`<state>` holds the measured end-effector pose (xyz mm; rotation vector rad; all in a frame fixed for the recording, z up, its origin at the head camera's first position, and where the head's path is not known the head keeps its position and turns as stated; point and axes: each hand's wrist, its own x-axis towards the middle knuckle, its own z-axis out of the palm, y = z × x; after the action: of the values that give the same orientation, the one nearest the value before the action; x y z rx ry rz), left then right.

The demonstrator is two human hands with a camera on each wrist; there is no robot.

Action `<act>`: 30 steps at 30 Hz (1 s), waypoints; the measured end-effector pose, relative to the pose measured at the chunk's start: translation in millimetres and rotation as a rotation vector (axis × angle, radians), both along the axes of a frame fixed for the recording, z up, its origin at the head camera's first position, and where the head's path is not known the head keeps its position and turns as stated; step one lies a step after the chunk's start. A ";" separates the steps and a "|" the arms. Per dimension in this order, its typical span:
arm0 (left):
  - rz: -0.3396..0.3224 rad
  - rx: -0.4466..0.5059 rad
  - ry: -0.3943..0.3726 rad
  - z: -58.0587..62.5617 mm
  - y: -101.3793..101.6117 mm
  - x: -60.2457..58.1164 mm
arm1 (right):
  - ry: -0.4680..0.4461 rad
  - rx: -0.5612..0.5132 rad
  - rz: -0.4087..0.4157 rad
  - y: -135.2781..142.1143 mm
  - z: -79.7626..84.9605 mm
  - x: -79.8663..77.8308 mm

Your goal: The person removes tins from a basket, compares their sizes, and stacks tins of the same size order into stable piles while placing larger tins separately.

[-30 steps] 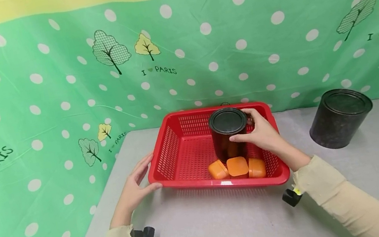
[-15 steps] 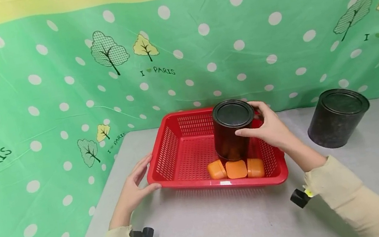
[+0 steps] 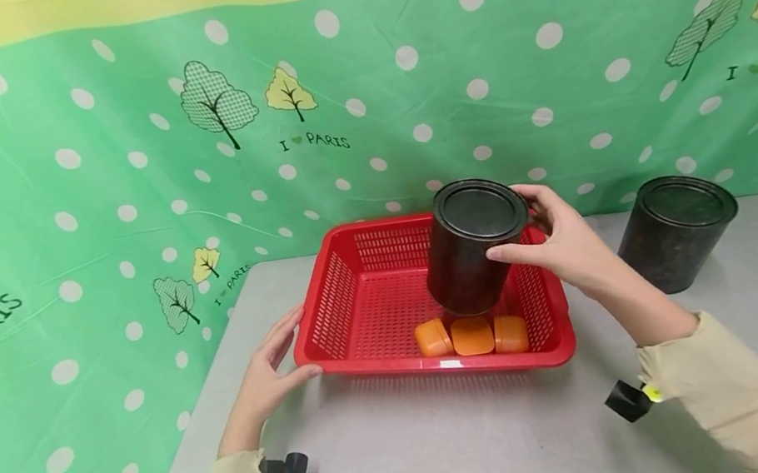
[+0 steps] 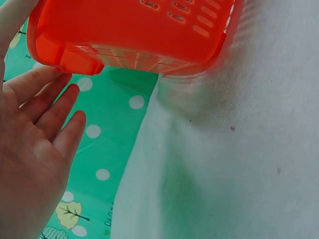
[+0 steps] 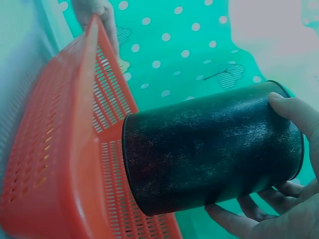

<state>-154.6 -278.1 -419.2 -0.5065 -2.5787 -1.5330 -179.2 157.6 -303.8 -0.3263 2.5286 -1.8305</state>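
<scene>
My right hand (image 3: pixel 572 249) grips a black lidded can (image 3: pixel 471 262) near its top, thumb on the front side and fingers behind. Tilted with its lid toward the right, the can hangs over the right half of a red plastic basket (image 3: pixel 371 364). In the right wrist view the can (image 5: pixel 209 149) lies across the basket's opening, its bottom end overlapping the mesh wall. My left hand (image 3: pixel 261 388) rests at the basket's left end, thumb by the front corner and extended fingertips at the rim. Several small orange rounded boxes (image 3: pixel 473 336) sit inside along the front wall.
A second black lidded can (image 3: pixel 678 230) stands on the grey table (image 3: pixel 418 458) to the right of the basket. Behind the table hangs a green dotted cloth (image 3: pixel 400 97). Each wrist wears a small black camera, such as the right one (image 3: pixel 627 401).
The right hand has lifted the can up and to the right from within the basket, and the can has tilted. The left hand and basket stay almost in place.
</scene>
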 end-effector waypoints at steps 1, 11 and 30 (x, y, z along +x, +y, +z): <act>-0.001 0.003 -0.003 0.0 0.2 0.0 | 0.000 -0.005 -0.001 1.9 1.4 1.3; -0.008 0.009 0.002 1.8 1.0 0.3 | 0.071 0.026 -0.049 30.3 6.0 20.0; -0.011 0.021 0.004 1.2 0.7 0.4 | 0.153 -0.293 -0.045 90.6 -5.1 53.2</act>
<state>-154.2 -277.4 -418.1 -0.5218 -2.5585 -1.5591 -126.0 248.1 -309.0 -0.4298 2.3716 -2.2812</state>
